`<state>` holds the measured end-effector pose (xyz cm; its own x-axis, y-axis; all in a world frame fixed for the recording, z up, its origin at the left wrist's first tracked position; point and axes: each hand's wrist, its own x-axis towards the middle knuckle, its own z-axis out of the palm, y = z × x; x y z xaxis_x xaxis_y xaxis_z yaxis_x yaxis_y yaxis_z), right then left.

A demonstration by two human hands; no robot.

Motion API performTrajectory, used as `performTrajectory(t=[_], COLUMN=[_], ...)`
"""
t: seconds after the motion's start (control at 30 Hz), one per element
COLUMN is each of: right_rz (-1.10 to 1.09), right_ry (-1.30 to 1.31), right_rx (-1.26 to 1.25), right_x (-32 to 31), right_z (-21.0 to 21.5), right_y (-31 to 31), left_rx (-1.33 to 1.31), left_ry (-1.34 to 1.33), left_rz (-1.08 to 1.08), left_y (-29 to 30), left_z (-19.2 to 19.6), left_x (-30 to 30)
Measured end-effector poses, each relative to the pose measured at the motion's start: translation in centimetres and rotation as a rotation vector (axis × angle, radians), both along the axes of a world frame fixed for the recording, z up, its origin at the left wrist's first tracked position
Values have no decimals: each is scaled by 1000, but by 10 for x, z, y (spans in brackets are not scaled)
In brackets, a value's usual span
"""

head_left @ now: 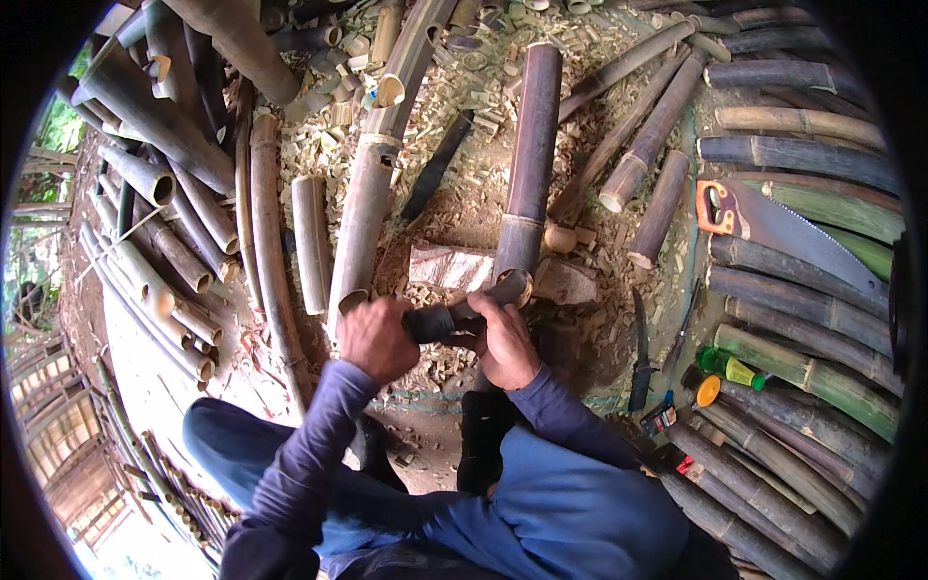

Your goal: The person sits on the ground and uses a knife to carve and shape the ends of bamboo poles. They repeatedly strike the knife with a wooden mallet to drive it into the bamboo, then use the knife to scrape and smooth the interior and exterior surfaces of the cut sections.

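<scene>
far to the left of the dark bamboo pole (534,145), a stack of bamboo tubes (179,256) is lying with several open ends showing. nearer to the pole, but still on its left, a short pale tube (310,242) is resting beside a long greyish pole (360,217). the left hand (375,338), to the left of the dark bamboo pole's near end, is closing firmly around a dark cylindrical piece (430,324). this piece is slanting toward the pole's near end; whether the two are touching cannot be told. a dark elongated object (440,164) is lying to the pole's left, and a pale brown block (449,266) is sitting just left of its near end. the right hand (507,343), just below that end, is gripping the other part of the cylindrical piece, its fingers being partly hidden. to the pole's right, a dark blade (641,358) is lying; farther right, a green bottle (715,362) and an orange-handled saw (797,242) are resting by a row of bamboo lengths (802,153).
</scene>
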<state>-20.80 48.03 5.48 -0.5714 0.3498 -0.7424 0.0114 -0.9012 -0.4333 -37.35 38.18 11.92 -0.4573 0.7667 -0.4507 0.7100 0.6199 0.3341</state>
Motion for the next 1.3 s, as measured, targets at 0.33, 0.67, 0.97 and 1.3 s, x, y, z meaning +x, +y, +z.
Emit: performTrajectory(t=[0.33,0.67,0.97,1.3], right_rz=[-324,803,1443,1392], right_ry=[376,-485,-484,-21], right_rx=[-388,1453,1934,2146], right_x=[6,136,107,26], right_z=[23,-30,17,35], right_y=[2,35,160,199], left_rx=[4,648,673,890], left_ry=[402,-292,-383,-394], left_rz=[-697,-970,-374,211], left_y=[89,97,148,151], left_z=[65,17,-25,-25], left_x=[32,128,127,142])
